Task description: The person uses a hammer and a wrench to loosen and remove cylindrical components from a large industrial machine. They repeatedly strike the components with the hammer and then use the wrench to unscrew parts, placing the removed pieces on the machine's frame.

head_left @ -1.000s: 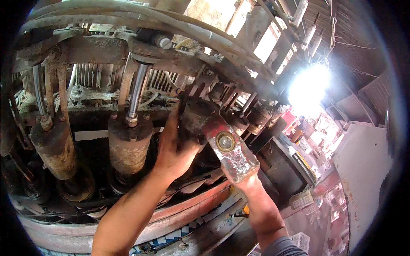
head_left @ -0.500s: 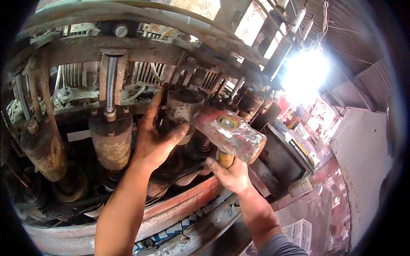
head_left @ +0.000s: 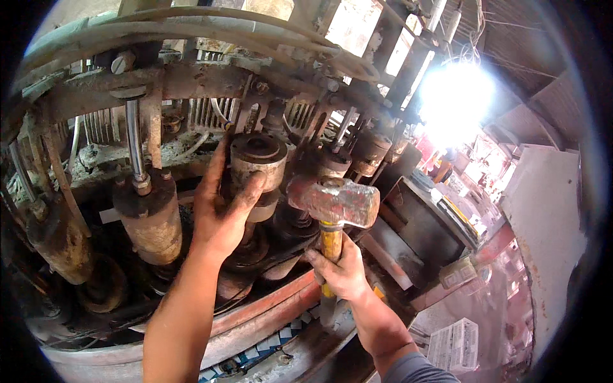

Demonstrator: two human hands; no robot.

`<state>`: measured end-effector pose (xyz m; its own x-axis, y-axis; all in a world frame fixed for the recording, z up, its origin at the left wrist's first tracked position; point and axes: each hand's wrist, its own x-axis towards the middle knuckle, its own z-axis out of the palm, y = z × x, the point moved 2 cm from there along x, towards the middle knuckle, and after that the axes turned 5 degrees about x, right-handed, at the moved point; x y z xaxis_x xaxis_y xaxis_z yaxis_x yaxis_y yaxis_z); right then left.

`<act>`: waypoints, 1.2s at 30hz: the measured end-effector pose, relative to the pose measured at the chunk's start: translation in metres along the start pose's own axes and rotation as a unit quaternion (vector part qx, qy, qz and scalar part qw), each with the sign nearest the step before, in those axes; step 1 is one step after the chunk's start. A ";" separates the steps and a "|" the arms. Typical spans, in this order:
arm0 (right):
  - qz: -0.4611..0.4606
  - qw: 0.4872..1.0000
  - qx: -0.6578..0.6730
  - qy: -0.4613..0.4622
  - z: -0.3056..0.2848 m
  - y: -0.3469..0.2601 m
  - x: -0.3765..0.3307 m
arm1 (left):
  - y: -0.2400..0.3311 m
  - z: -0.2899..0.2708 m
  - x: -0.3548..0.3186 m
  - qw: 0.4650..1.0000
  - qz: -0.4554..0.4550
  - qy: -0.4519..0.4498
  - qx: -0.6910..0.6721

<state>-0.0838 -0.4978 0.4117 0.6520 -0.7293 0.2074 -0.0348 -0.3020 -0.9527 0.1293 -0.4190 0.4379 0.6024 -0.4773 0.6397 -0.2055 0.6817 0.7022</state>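
Around cylinder, left fingers; right gripping hammer.

A: Hammer head?
B: Rough rusty metal, matt, pitted. Handle yellow, smooth, looks like plastic or painted wood, can't tell.
A: Cylinder?
B: Dull steel, greasy, grimy. Neighbouring cylinder caked rust-brown, rough. Rod smooth, shinier metal.

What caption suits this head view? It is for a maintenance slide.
Left hand steadies a grimy metal cylinder while right hand holds a yellow-handled sledgehammer beside it.
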 end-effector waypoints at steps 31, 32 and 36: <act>-0.249 0.911 -0.309 0.112 0.001 0.015 0.024 | 0.007 0.021 0.012 0.991 0.039 0.089 0.091; -0.182 0.944 -0.255 0.100 0.015 -0.007 0.034 | 0.012 0.020 0.015 0.994 -0.014 0.102 0.036; -0.162 0.966 -0.152 0.132 0.025 -0.023 0.040 | 0.019 0.008 0.019 0.994 -0.021 0.044 0.093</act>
<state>-0.0375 -0.5045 0.4366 0.4519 -0.6857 0.5706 -0.1084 -0.6771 -0.7279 0.1309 -0.4200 0.4659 0.6762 -0.4472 0.5855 -0.3140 0.5440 0.7781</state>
